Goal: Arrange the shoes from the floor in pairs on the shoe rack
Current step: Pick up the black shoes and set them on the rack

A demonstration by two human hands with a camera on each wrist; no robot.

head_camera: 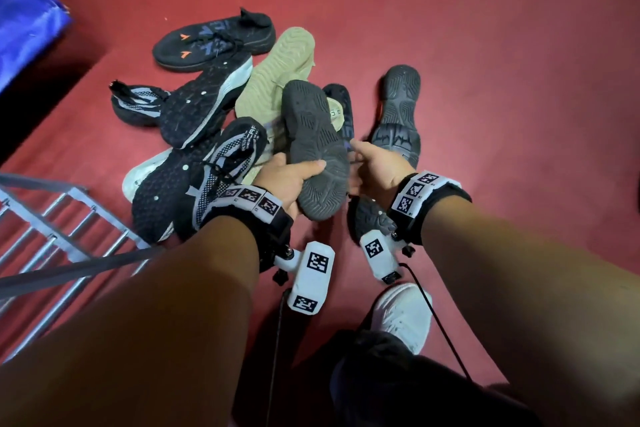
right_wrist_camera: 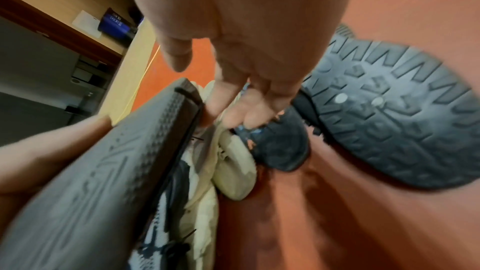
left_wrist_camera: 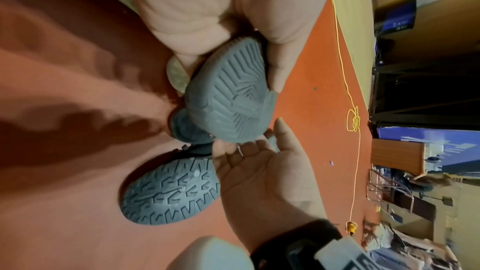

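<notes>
A pile of loose shoes lies on the red floor. My left hand (head_camera: 289,178) grips a dark grey shoe (head_camera: 313,146) turned sole-up, thumb across the sole; the left wrist view shows the same sole (left_wrist_camera: 228,93) held above the floor. Just right of that shoe, my right hand (head_camera: 372,161) has its fingers straight; in the right wrist view the fingertips (right_wrist_camera: 249,110) reach down among a cream shoe (right_wrist_camera: 233,167) and a dark shoe with orange marks (right_wrist_camera: 280,147). A matching dark sole-up shoe (head_camera: 398,107) lies to the right. The metal shoe rack (head_camera: 55,236) is at lower left.
Other shoes in the pile: a black one with orange marks (head_camera: 214,42), a tan sole-up one (head_camera: 277,73), black-and-white knit sneakers (head_camera: 221,170). Another dark sole (head_camera: 369,218) lies under my right wrist. A blue object (head_camera: 24,17) stands far left. My white-shod foot (head_camera: 405,315) is near.
</notes>
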